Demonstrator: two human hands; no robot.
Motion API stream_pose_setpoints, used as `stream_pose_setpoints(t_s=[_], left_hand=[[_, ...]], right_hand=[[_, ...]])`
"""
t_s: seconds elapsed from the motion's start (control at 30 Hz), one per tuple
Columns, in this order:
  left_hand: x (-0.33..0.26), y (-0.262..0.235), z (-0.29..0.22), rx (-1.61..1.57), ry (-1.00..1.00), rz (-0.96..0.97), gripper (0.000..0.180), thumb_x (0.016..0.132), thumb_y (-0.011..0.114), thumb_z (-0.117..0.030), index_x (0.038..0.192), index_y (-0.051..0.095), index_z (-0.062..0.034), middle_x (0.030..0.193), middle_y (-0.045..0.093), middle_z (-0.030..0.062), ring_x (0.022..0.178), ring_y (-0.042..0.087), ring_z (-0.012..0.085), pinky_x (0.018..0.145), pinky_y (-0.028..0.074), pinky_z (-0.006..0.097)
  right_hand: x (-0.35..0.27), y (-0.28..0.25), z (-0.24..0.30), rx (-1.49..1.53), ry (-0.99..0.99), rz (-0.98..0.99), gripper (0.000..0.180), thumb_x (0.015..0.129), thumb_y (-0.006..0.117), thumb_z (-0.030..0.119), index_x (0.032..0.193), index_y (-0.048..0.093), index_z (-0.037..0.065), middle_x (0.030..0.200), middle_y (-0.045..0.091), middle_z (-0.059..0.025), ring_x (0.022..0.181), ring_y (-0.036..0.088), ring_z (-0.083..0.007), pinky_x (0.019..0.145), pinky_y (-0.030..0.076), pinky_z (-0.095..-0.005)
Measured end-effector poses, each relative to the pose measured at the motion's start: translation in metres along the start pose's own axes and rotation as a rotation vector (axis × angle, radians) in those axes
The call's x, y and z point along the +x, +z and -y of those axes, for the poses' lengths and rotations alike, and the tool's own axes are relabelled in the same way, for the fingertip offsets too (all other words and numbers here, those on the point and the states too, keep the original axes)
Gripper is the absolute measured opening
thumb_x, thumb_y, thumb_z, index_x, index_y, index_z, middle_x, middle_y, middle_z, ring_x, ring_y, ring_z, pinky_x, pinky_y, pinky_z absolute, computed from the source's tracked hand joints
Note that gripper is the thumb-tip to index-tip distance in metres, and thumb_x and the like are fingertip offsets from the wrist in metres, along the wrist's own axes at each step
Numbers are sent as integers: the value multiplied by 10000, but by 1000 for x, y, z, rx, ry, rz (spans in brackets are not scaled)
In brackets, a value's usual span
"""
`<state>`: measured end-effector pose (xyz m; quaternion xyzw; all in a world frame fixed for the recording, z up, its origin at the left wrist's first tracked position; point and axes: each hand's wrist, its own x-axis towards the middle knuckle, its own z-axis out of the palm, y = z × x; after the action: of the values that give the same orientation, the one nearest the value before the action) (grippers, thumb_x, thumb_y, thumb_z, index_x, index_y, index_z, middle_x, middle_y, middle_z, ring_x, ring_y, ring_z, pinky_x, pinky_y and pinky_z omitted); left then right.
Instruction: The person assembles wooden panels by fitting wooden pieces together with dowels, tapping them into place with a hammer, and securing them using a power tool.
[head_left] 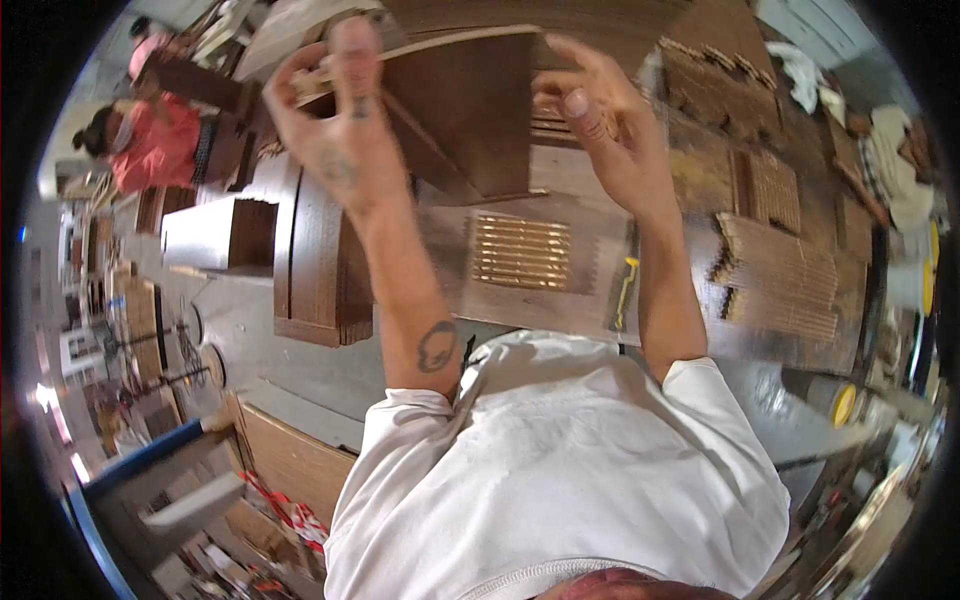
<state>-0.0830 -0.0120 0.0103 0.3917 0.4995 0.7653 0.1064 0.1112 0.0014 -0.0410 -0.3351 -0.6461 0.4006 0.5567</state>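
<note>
A dark brown wooden box-like piece (pixel 465 105) with a pale upper edge stands tilted over the far side of the worktable. My left hand (pixel 340 120) closes round its left end, thumb raised over the edge and slightly blurred. By the right edge of the piece is my right hand (pixel 610 130), its fingers apart and bent, the thumb clear of the wood; fingertips come up close to that edge. Between my forearms lies a row of shiny gold-coloured rods (pixel 520 252) on the table. A slim yellow tool (pixel 625 293) rests beside my right forearm.
Stacked dark wooden slats (pixel 780 280) cover the table's right side, with more stacks (pixel 720 75) beyond. A brown cabinet-like piece (pixel 320 260) stands left of my forearm. A person in a pink top (pixel 160 145) is at the far left, another person (pixel 895 165) at the far right.
</note>
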Motion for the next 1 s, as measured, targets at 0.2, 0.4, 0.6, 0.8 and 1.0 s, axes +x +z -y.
stream_pose_setpoints(t_s=[0.2, 0.4, 0.6, 0.8, 1.0], left_hand=[[-3, 5, 15, 6, 124, 107, 297, 759, 748, -283, 848, 602, -40, 854, 581, 32, 828, 513, 143, 809, 411, 295], [-11, 4, -11, -74, -75, 84, 233, 747, 743, -234, 767, 570, -78, 816, 547, 19, 786, 514, 139, 727, 453, 296], [-11, 22, -15, -123, -208, 3, 234, 766, 729, -217, 767, 557, -58, 816, 546, 13, 759, 493, 127, 730, 430, 292], [-3, 3, 4, -80, -42, 123, 319, 784, 726, -300, 763, 562, -27, 765, 493, -17, 787, 443, 112, 795, 353, 251], [11, 4, 11, -118, -81, 183, 353, 777, 713, -344, 845, 599, -17, 840, 554, 22, 841, 490, 135, 842, 364, 259]], right_hand=[[-174, -50, -179, -617, 336, -51, 289, 882, 600, 251, 1138, 603, 117, 831, 670, -143, 747, 650, -331, 643, 511, -411], [-189, -30, -220, -634, 444, -42, 224, 878, 589, 172, 1070, 652, 76, 1093, 630, -184, 864, 650, -336, 738, 514, -395], [-104, -58, -267, -1113, 149, -605, 460, 848, 632, 172, 1259, 478, 33, 1309, 451, -231, 1138, 489, -416, 886, 460, -484], [-104, -72, -279, -1117, 426, -286, 576, 817, 680, 189, 1302, 403, 49, 1179, 478, -234, 1115, 469, -420, 893, 445, -492], [-108, -83, -284, -1292, 482, 6, 531, 796, 717, 307, 1272, 529, 163, 1267, 450, -107, 1154, 468, -342, 938, 419, -444]])
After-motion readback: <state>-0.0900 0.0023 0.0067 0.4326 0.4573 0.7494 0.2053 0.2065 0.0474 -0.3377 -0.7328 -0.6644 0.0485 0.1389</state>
